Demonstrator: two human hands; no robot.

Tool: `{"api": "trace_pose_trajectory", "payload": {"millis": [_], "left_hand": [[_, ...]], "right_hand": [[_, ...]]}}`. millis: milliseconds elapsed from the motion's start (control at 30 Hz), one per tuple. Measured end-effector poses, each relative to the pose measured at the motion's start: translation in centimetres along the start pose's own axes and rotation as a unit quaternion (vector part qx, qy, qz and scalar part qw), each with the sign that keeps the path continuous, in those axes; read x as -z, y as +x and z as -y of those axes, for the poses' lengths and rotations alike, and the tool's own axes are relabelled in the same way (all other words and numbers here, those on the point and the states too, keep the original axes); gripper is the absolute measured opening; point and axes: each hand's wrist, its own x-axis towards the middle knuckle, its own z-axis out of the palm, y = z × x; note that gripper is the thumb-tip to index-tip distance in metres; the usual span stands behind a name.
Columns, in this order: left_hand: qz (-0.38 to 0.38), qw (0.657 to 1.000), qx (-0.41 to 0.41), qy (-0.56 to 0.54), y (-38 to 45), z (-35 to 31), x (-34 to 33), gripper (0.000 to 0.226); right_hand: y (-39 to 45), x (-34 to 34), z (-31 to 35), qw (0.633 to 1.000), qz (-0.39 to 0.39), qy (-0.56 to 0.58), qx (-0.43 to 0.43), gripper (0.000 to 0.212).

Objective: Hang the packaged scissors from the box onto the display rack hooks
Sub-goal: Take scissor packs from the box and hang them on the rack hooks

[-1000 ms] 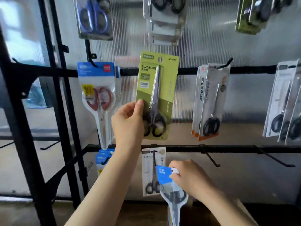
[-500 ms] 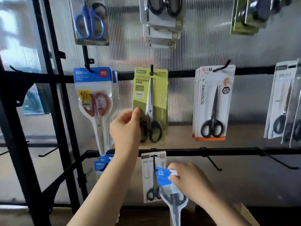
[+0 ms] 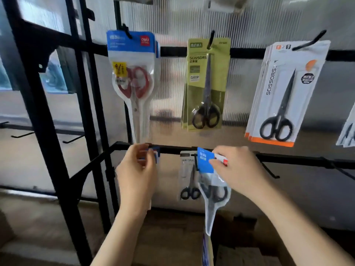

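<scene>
My right hand (image 3: 238,170) pinches the blue header card of a clear-packed pair of black-handled scissors (image 3: 211,191), held in front of the lower rail (image 3: 288,160). My left hand (image 3: 137,173) grips the top of a blue-headed pack (image 3: 153,154) hanging at the left end of that rail. A green scissors pack (image 3: 206,85) hangs free on a hook (image 3: 211,38) of the upper rail, with no hand on it. Behind the held pack hangs a small white-carded pair (image 3: 187,177).
Red-handled scissors in a blue-topped pack (image 3: 133,81) hang at upper left, white-carded black scissors (image 3: 284,96) at upper right. An empty hook (image 3: 270,170) juts from the lower rail to the right. A black rack post (image 3: 48,121) stands left; a cardboard box (image 3: 240,254) sits below.
My left hand let go of the green pack, now hanging on its hook, and dropped to the blue pack on the lower rail. My right hand raised its pack toward that rail. The view tilted down.
</scene>
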Motion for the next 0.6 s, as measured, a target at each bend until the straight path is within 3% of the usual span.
{"api": "trace_pose_trajectory", "payload": {"millis": [167, 367, 600], "left_hand": [[0.003, 0.996, 0.073, 0.051, -2.8, 5.3, 2.0, 0.005], [0.025, 0.992, 0.1, 0.07, -3.6, 7.3, 3.6, 0.005], [0.035, 0.991, 0.096, 0.084, -2.8, 8.1, 4.8, 0.008]], "right_hand": [[0.2, -0.1, 1.6, 0.999, -0.035, -0.007, 0.018, 0.009], [1.1, 0.7, 3.2, 0.987, -0.157, 0.01, 0.031, 0.012], [0.8, 1.5, 6.5, 0.991, -0.067, 0.083, 0.082, 0.01]]}}
